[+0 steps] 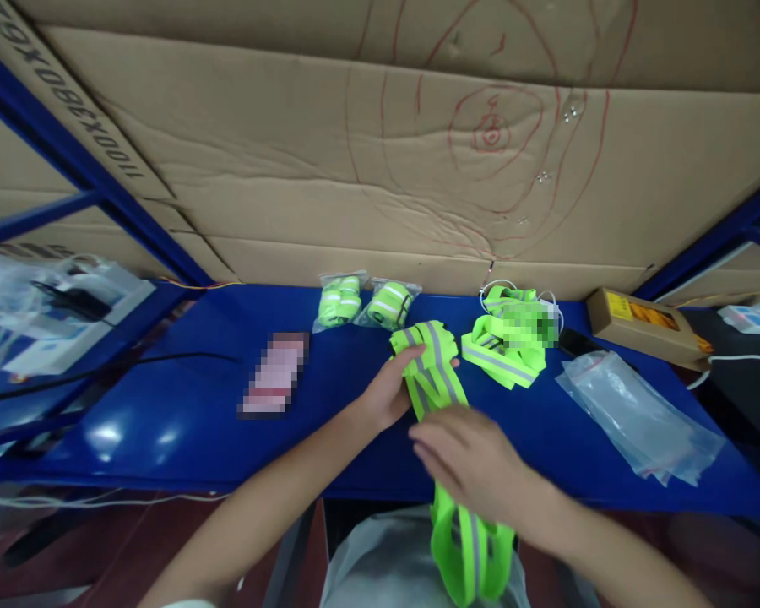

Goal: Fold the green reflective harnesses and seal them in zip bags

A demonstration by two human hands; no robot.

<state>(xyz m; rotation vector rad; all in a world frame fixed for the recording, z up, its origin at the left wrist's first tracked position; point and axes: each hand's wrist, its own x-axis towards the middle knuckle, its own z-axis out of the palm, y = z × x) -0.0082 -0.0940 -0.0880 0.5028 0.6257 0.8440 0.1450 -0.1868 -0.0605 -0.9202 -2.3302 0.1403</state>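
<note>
A neon-yellow reflective strap (473, 549) with grey stripes runs from over the shelf's front edge down towards my lap. Its upper end is gathered in several folds in my left hand (389, 388), thumb on top and fingers behind. Lower down, my right hand (472, 447) lies across the strap with the fingers bent round it; the fingertips are partly hidden and slightly blurred. Loose loops of the strap hang below my right hand. Beyond my hands, a second heap of the same reflective strap (503, 355) rests on the blue surface, partly blurred out.
Two bagged rolls of strap (340, 301) stand at the back. Left of my hands lies a pixelated flat pink object (275, 376). Clear plastic bags (639, 414) and a cardboard box (646, 325) are at the right. White power strips (82, 321) sit far left, before a cardboard wall (279, 152).
</note>
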